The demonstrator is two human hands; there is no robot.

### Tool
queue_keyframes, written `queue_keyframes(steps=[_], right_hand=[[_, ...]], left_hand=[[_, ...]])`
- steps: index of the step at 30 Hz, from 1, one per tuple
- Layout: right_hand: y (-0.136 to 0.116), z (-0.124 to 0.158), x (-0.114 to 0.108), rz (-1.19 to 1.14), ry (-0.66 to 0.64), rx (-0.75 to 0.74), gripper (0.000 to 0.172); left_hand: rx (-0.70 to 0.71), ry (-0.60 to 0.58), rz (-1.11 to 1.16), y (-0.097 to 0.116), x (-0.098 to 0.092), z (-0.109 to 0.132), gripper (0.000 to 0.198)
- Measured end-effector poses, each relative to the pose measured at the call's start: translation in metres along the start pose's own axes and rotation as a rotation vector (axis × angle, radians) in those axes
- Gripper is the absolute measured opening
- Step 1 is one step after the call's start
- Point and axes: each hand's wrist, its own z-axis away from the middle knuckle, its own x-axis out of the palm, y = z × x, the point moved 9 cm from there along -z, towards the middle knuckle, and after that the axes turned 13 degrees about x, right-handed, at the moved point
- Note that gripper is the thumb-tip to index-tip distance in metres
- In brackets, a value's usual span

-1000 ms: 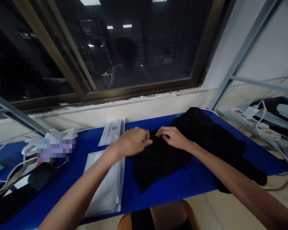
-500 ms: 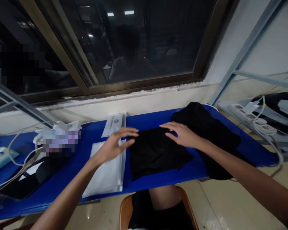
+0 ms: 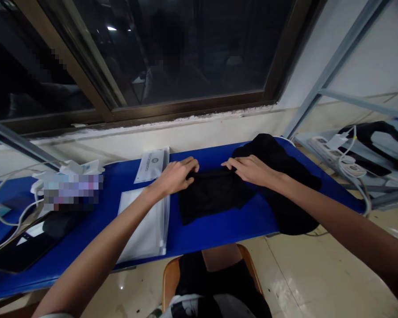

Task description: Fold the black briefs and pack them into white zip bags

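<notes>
A folded black cloth [image 3: 215, 194] lies on the blue tabletop in front of me; its exact kind does not show. At its far left corner, my left hand [image 3: 177, 176] has curled fingers pinching the edge. My right hand [image 3: 254, 170] grips the far right corner, its fingers bent and the index partly stretched out. Close to the right hand is a larger crumpled black garment [image 3: 285, 190], which hangs over the table's front edge. Left of the cloth, a clear zip bag [image 3: 142, 229] lies flat, partly hidden by my left forearm.
Behind the zip bag lies a smaller printed white pouch [image 3: 151, 165]. Chargers and white cables [image 3: 74, 168] crowd the left side beside a black phone-like slab [image 3: 20, 247]. A power strip [image 3: 338, 157] sits at right behind a metal frame post [image 3: 318, 92]. A window stands behind the table.
Both hands have closed their fingers on the far edge of the black cloth, from open and hovering. The cloth now looks shorter from front to back. The view has shifted slightly.
</notes>
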Motion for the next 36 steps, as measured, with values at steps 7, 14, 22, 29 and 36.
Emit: queue_keyframes(steps=[7, 14, 22, 29, 36], right_hand=[[0.001, 0.058, 0.015, 0.11, 0.042, -0.146, 0.025], [0.025, 0.077, 0.019, 0.481, 0.099, 0.071, 0.035], [0.037, 0.072, 0.026, -0.106, 0.113, 0.442, 0.025], [0.027, 0.067, 0.01, 0.038, 0.255, 0.487, 0.027], [-0.016, 0.045, 0.052, 0.082, -0.019, 0.104, 0.048]], left_hand=[[0.281, 0.006, -0.453, 0.08, 0.03, 0.03, 0.036], [0.299, 0.0, -0.284, 0.093, 0.053, 0.064, 0.028], [0.203, 0.08, -0.193, 0.105, 0.054, 0.089, 0.035], [0.195, 0.16, -0.026, 0.119, 0.037, 0.091, 0.032], [0.056, 0.099, -0.166, 0.075, 0.065, 0.076, 0.059]])
